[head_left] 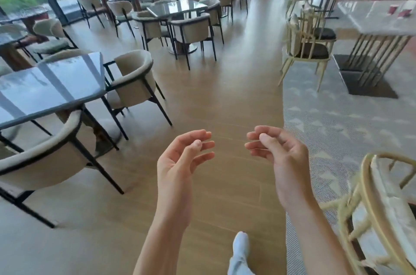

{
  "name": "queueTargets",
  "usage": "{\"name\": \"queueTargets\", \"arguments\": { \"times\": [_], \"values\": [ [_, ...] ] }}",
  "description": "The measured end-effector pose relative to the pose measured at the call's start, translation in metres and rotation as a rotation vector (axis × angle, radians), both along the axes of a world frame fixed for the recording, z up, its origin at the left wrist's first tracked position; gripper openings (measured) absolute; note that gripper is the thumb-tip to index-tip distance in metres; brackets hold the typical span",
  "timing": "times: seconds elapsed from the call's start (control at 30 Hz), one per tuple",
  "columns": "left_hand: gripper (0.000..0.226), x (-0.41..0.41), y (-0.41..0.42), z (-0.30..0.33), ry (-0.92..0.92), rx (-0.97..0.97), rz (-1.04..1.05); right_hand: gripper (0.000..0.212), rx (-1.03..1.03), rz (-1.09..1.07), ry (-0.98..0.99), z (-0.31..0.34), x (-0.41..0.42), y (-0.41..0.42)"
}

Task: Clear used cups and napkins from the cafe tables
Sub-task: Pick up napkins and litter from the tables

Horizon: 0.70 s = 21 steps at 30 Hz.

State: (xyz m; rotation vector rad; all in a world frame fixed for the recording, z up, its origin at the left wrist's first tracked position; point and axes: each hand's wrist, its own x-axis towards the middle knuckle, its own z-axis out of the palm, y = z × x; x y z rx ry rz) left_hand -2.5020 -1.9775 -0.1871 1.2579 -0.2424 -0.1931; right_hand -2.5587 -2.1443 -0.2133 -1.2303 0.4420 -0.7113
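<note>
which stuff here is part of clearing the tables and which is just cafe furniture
Part of the job:
- two small red cups on the pale marble-top table at far right
- empty left hand
- empty right hand

Just there:
- glossy dark table at left
- beige tub chair
- cream cane chair
- grey patterned carpet

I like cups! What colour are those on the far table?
Red, the cups, seen blurry in the head view.

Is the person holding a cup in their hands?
No, the left hand and the right hand are both empty, fingers loosely curled over the wooden floor.
</note>
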Motion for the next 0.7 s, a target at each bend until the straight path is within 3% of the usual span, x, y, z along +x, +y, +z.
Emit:
{"name": "queueTargets", "arguments": {
  "times": [0.13, 0.33, 0.7],
  "values": [
    [0.02, 0.087, -0.051, -0.006, -0.057, 0.06, 0.003, 0.021, -0.02, 0.037, 0.041, -0.014, 0.094, -0.042],
    [0.022, 0.216, -0.13, 0.016, -0.106, 0.05, 0.035, 0.017, -0.102, 0.028, -0.02, 0.025, 0.226, -0.14],
    [0.02, 0.425, -0.261, -0.014, 0.004, -0.033, -0.008, 0.021, -0.084, -0.049, 0.126, -0.012, 0.404, -0.266]
  ]
}}
